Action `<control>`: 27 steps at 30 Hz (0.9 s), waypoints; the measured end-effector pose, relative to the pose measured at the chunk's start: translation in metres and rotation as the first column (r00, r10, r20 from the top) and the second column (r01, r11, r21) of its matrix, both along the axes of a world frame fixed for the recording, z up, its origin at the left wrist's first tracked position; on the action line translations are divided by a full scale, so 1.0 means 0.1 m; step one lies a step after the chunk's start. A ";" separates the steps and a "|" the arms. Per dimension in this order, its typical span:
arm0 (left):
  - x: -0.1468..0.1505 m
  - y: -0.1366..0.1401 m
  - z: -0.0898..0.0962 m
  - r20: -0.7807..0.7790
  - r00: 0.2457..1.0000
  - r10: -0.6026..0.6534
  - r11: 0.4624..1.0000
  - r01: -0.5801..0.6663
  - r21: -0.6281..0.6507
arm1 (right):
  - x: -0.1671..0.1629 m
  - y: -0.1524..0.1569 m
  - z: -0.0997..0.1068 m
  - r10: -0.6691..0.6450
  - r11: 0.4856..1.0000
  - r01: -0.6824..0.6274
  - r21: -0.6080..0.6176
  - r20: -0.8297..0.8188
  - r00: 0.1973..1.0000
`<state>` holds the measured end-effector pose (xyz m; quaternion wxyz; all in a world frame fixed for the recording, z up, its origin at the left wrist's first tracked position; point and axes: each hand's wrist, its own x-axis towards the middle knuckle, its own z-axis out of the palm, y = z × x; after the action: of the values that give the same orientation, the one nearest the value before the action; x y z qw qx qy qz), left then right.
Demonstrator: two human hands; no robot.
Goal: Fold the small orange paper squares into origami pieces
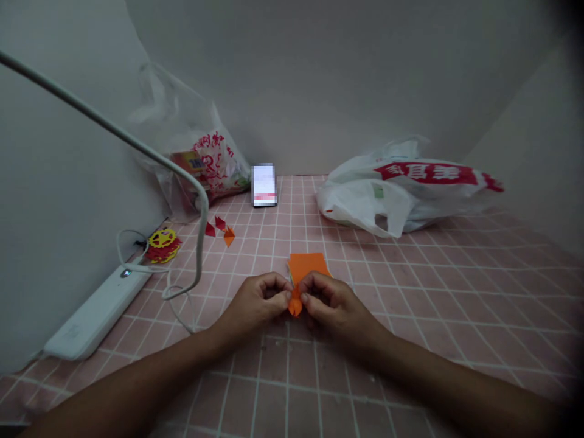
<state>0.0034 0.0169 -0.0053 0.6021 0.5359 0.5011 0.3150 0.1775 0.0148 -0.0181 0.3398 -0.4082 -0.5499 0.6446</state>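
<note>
Between my two hands is a small folded piece of orange paper (295, 306), rounded at its near end. My left hand (262, 298) pinches its left side with thumb and forefinger. From the right, my right hand (335, 304) grips it the same way, fingers curled in. The fingertips partly hide the folds. Just beyond my hands lies a stack of orange paper sheets (309, 264), flat on the table. Farther off to the left sit small folded paper pieces, an orange one (229, 236) and red ones (219, 222).
A white power bank (98, 313) with a cable rests at the left, beside yellow and red gear-shaped cutouts (163, 238). A grey bent rod (201, 213) crosses the left side. Plastic bags (219, 164) (365, 194) and a lit phone (263, 184) stand along the back of the pink checked table (255, 389).
</note>
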 end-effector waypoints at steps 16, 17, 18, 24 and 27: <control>0.01 -0.05 0.06 -0.100 0.994 0.034 0.982 -0.015 0.186 | 0.00 -0.02 0.01 0.004 0.979 -0.034 0.199 0.151 0.988; 0.01 -0.05 0.06 -0.087 0.996 0.025 0.985 -0.010 0.170 | 0.00 -0.02 0.01 0.002 0.980 -0.032 0.195 0.151 0.989; 0.01 -0.05 0.06 -0.075 0.997 0.016 0.987 -0.004 0.160 | 0.00 -0.02 0.02 0.000 0.981 -0.029 0.194 0.151 0.989; 0.02 -0.06 0.04 -0.065 0.998 0.014 0.985 -0.003 0.170 | -0.01 -0.01 0.03 -0.005 0.980 -0.026 0.195 0.156 0.988; 0.02 -0.06 0.05 -0.089 0.996 0.026 0.981 -0.008 0.195 | -0.01 0.00 0.03 0.015 0.981 -0.046 0.189 0.163 0.987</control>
<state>0.0051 0.0105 -0.0007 0.5208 0.6016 0.4993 0.3428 0.1769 0.0146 -0.0151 0.3224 -0.4157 -0.6411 0.5588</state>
